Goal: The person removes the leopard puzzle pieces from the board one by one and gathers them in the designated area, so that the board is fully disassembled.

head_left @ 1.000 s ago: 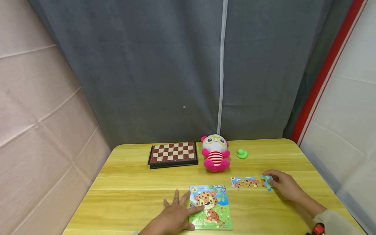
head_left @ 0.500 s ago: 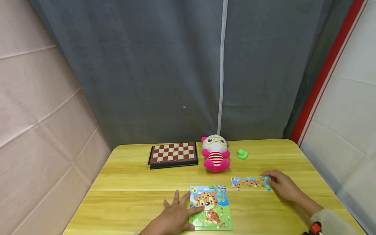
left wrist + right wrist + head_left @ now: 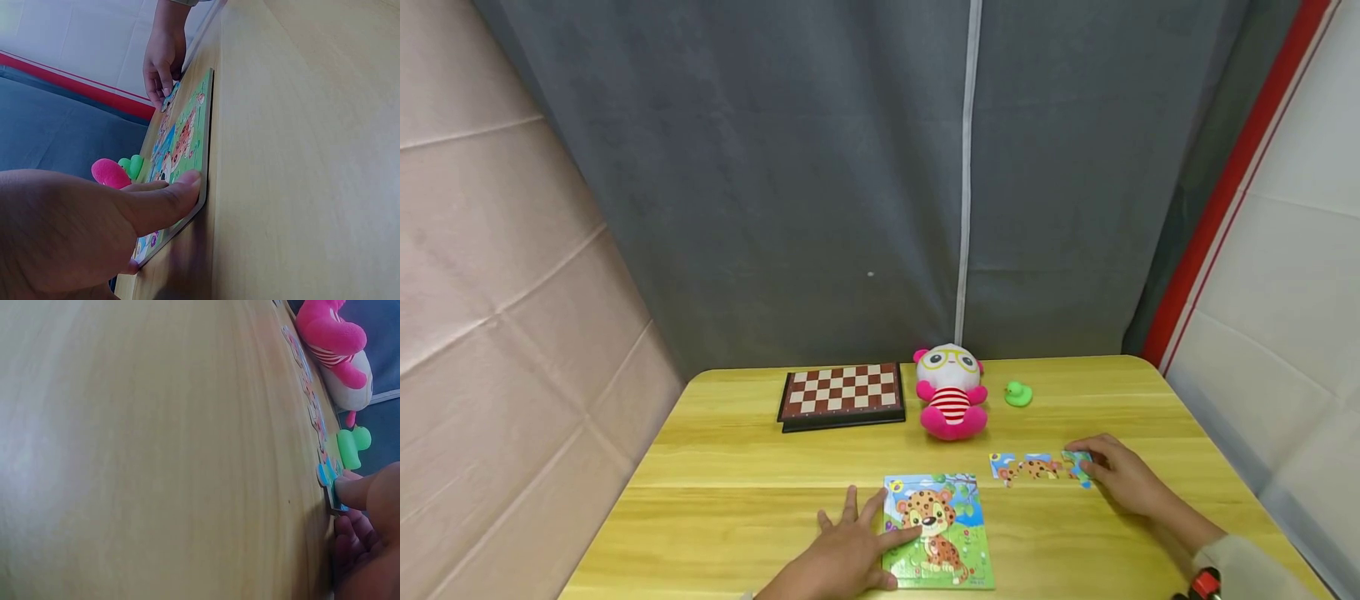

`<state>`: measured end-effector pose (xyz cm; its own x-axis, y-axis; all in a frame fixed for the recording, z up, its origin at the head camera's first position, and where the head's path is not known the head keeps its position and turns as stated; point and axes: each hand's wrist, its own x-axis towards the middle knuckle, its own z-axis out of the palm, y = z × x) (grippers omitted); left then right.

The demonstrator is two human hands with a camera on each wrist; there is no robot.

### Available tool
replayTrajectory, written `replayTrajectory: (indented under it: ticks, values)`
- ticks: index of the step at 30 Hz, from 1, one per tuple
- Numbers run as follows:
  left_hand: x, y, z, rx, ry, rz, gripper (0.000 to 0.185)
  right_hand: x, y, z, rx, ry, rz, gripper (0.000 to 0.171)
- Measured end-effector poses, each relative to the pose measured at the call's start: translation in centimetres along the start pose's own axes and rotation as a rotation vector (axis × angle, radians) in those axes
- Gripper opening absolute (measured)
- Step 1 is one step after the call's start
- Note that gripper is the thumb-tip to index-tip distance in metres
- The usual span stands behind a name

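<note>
A leopard picture puzzle board [image 3: 951, 546] lies near the table's front edge. My left hand [image 3: 872, 533] rests flat on its left side with straight fingers, the thumb [image 3: 164, 203] against the board's edge [image 3: 201, 134]. To the right, a short row of loose puzzle pieces [image 3: 1026, 467] lies on the table. My right hand [image 3: 1093, 468] pinches the blue-green piece [image 3: 1077, 463] at the row's right end. In the right wrist view a fingertip [image 3: 365, 490] sits on that piece [image 3: 326, 475].
At the back of the yellow wooden table [image 3: 737, 467] stand a folded chessboard [image 3: 842, 393], a pink and white plush toy [image 3: 951, 392] and a small green duck [image 3: 1018, 392]. A grey curtain hangs behind, with padded walls on both sides.
My right hand has slid the blue-green piece a little to the left, up against the row of pieces. The left hand has stayed in place.
</note>
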<state>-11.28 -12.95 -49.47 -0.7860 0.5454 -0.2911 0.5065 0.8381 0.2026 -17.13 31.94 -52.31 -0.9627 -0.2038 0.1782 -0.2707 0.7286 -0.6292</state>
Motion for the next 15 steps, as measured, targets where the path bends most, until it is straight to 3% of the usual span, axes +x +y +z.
replayTrajectory:
  ticks: [15]
  values:
    - [-0.14,-0.24,0.11,-0.011,0.012,0.027,0.069,-0.08,0.10,0.05,0.002,0.007,-0.014,0.025]
